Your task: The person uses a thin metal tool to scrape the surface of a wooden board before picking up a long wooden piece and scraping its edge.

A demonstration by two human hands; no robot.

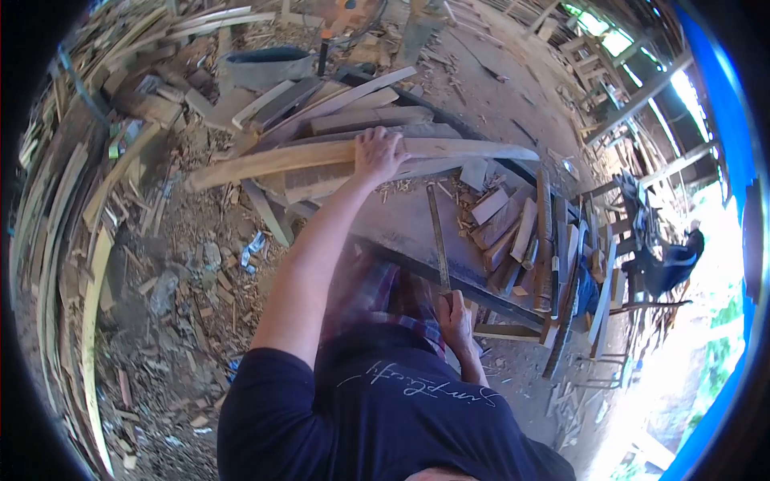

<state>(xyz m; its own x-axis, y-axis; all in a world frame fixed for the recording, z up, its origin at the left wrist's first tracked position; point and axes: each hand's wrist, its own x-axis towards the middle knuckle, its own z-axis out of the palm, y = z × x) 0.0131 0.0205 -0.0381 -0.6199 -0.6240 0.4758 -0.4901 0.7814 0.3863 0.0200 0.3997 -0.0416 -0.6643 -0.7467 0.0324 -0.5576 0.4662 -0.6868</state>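
My left hand (381, 154) is closed over the middle of a long, slightly curved wooden plank (281, 163), which lies across the far side of the workbench (385, 216). Its fingers bend over the plank's far edge. Close to my body, my right hand (455, 322) is wrapped round the near end of a long, narrow metal blade (438, 236), perhaps a machete. The blade points away from me over the bench top, its tip short of the plank and apart from it. My right fingers hide its handle.
Short wood offcuts (505, 220) are heaped on the bench's right side. More boards (345, 108) lie stacked beyond the plank. A grey tub (265, 68) stands at the back left. Wood scraps (192, 321) cover the ground, and long slats (60, 240) line the left.
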